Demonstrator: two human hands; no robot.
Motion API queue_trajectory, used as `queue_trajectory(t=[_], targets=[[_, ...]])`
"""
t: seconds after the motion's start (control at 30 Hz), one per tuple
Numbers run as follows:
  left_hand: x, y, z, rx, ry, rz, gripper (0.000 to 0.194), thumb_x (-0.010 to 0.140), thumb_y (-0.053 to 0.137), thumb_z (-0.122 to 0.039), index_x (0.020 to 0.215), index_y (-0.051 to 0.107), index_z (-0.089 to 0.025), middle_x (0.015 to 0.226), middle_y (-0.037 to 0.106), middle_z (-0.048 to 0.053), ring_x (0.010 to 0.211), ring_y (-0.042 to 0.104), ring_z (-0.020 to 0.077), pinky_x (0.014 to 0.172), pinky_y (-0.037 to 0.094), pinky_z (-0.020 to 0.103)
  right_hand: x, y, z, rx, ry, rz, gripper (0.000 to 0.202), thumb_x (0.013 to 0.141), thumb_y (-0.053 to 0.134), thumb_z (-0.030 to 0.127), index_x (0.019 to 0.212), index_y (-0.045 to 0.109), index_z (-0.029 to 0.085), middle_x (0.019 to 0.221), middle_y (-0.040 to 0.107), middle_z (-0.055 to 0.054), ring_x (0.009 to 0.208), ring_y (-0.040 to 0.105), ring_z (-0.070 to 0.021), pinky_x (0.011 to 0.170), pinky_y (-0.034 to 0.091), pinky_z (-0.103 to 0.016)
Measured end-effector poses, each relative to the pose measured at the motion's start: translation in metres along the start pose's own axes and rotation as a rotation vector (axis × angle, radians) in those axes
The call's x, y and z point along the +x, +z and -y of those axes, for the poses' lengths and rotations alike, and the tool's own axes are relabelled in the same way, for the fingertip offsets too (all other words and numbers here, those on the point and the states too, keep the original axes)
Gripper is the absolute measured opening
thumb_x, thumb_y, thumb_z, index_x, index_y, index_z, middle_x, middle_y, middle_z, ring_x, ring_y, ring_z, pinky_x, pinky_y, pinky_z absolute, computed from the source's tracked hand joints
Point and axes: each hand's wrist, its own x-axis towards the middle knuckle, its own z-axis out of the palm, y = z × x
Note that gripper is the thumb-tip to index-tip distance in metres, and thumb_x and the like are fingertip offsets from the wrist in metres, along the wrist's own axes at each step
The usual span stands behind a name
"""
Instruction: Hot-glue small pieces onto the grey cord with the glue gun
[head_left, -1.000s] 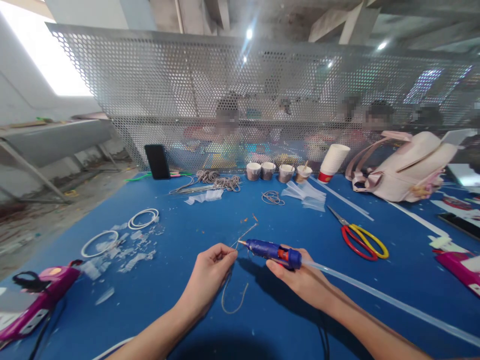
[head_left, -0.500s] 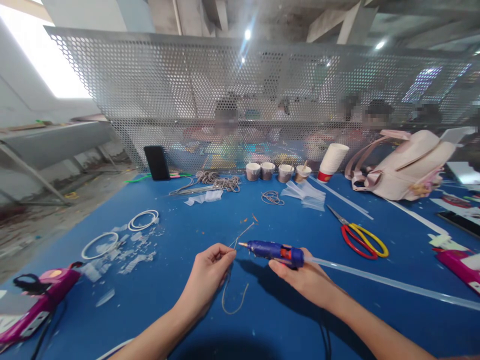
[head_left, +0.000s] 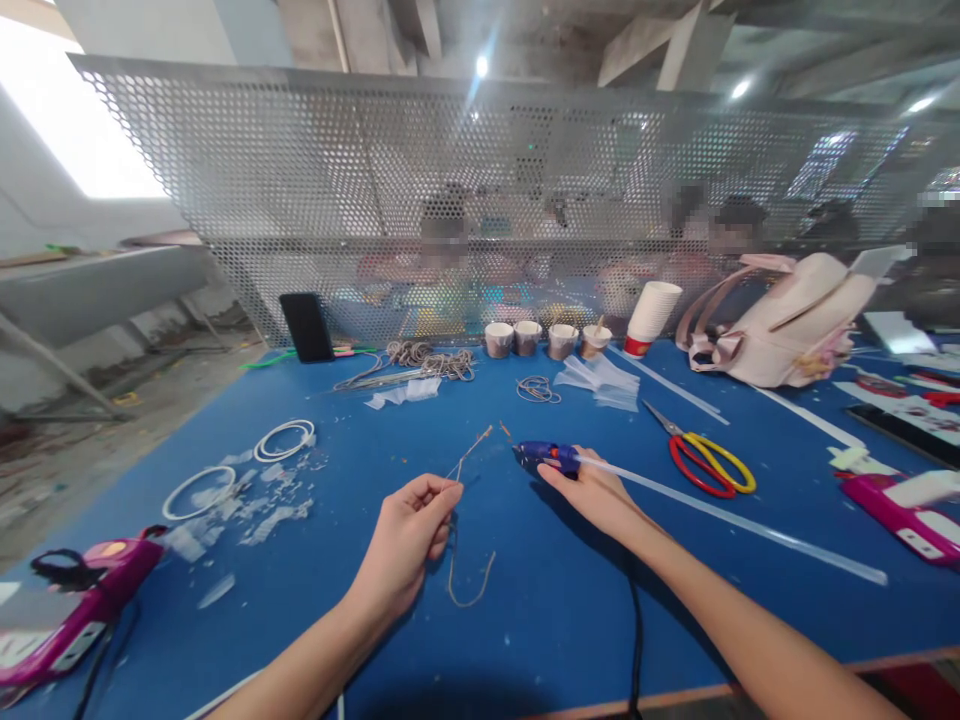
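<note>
Between thumb and fingers, my left hand (head_left: 416, 525) pinches a thin grey cord (head_left: 472, 603); one end points up and away, and a loop hangs below onto the blue table. My right hand (head_left: 596, 490) is closed around a blue hot glue gun (head_left: 547, 457), its nozzle facing left. A long translucent glue stick (head_left: 720, 510) runs out of the gun's back to the right. Small orange-brown bits (head_left: 505, 430) lie just beyond the nozzle and the cord's tip. The nozzle and the cord are apart.
Scissors (head_left: 705, 465) with red and yellow handles lie right of my right hand. White rings (head_left: 285, 440) and plastic scraps are at the left. Paper cups (head_left: 562, 342), bundled cords (head_left: 431, 360) and a pink backpack (head_left: 787, 320) line the back, before a perforated metal screen (head_left: 360, 160).
My right hand has moved the glue gun forward, away from the cord and down toward the orange-brown bits. My left hand still holds the cord, shifted slightly left.
</note>
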Motion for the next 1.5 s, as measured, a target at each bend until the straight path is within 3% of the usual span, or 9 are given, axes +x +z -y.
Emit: queue_trajectory(t=[0.17, 0.27, 0.33, 0.43, 0.6, 0.77, 1.13, 1.5], targets=[[0.002, -0.005, 0.001, -0.05, -0.002, 0.029, 0.028, 0.061, 0.074, -0.036, 0.067, 0.057, -0.014, 0.046, 0.035, -0.011, 0.037, 0.024, 0.001, 0.034, 0.015, 0.015, -0.017, -0.019, -0.003, -0.074, -0.066, 0.029, 0.032, 0.08, 0.053, 0.045, 0.096, 0.065, 0.02, 0.09, 0.063, -0.006, 0.087, 0.057, -0.0235, 0.076, 0.039, -0.031], [0.001, -0.005, 0.001, -0.069, 0.0, 0.027, 0.028, 0.061, 0.073, -0.036, 0.067, 0.057, -0.014, 0.047, 0.035, -0.011, 0.037, 0.024, 0.0007, 0.035, 0.015, 0.015, -0.044, -0.034, 0.0, -0.194, -0.003, -0.065, 0.024, 0.077, 0.057, 0.044, 0.076, 0.061, 0.021, 0.073, 0.061, -0.004, 0.072, 0.056, -0.0227, 0.072, 0.038, -0.034], [-0.002, -0.002, 0.0, -0.075, 0.001, 0.032, 0.029, 0.06, 0.074, -0.037, 0.067, 0.057, -0.014, 0.048, 0.037, -0.01, 0.037, 0.025, 0.0008, 0.035, 0.015, 0.015, -0.063, -0.039, 0.009, -0.093, -0.016, -0.022, 0.022, 0.079, 0.056, 0.04, 0.067, 0.056, 0.022, 0.066, 0.059, -0.002, 0.064, 0.054, -0.02, 0.067, 0.038, -0.032], [-0.006, 0.002, -0.001, -0.085, -0.007, 0.056, 0.029, 0.059, 0.074, -0.036, 0.066, 0.056, -0.015, 0.048, 0.038, -0.01, 0.037, 0.025, 0.001, 0.035, 0.015, 0.016, -0.076, -0.032, 0.033, 0.27, -0.132, 0.097, 0.015, 0.081, 0.053, 0.031, 0.07, 0.056, 0.021, 0.068, 0.06, 0.0, 0.064, 0.053, -0.016, 0.063, 0.039, -0.027], [-0.009, 0.003, 0.002, -0.106, -0.017, 0.096, 0.031, 0.059, 0.075, -0.037, 0.068, 0.056, -0.014, 0.048, 0.038, -0.01, 0.036, 0.024, 0.0003, 0.035, 0.014, 0.015, -0.05, 0.001, 0.07, 0.722, -0.131, 0.177, 0.011, 0.078, 0.056, 0.029, 0.078, 0.059, 0.018, 0.068, 0.056, 0.002, 0.064, 0.05, -0.0129, 0.062, 0.04, -0.024], [-0.007, -0.002, 0.002, -0.128, -0.033, 0.129, 0.032, 0.06, 0.075, -0.038, 0.067, 0.054, -0.015, 0.048, 0.038, -0.01, 0.036, 0.021, -0.0005, 0.035, 0.012, 0.014, -0.023, 0.015, 0.08, 0.951, -0.026, 0.111, 0.014, 0.075, 0.059, 0.031, 0.074, 0.061, 0.017, 0.067, 0.056, 0.002, 0.062, 0.049, -0.0119, 0.06, 0.038, -0.024], [-0.007, -0.003, 0.005, -0.124, -0.055, 0.134, 0.034, 0.058, 0.076, -0.04, 0.064, 0.055, -0.014, 0.047, 0.04, -0.009, 0.036, 0.022, -0.0009, 0.035, 0.013, 0.014, -0.037, 0.026, 0.098, 1.136, 0.07, 0.177, 0.016, 0.066, 0.068, 0.033, 0.072, 0.067, 0.018, 0.067, 0.062, 0.002, 0.062, 0.051, -0.0127, 0.061, 0.039, -0.025], [-0.003, -0.003, 0.005, -0.152, -0.142, 0.178, 0.037, 0.056, 0.077, -0.039, 0.058, 0.048, -0.015, 0.043, 0.035, -0.011, 0.036, 0.017, -0.0013, 0.034, 0.011, 0.015, -0.04, 0.038, 0.094, 1.504, 0.244, 0.285, 0.019, 0.057, 0.079, 0.028, 0.068, 0.069, 0.016, 0.064, 0.061, 0.002, 0.06, 0.049, -0.0099, 0.059, 0.035, -0.023]])
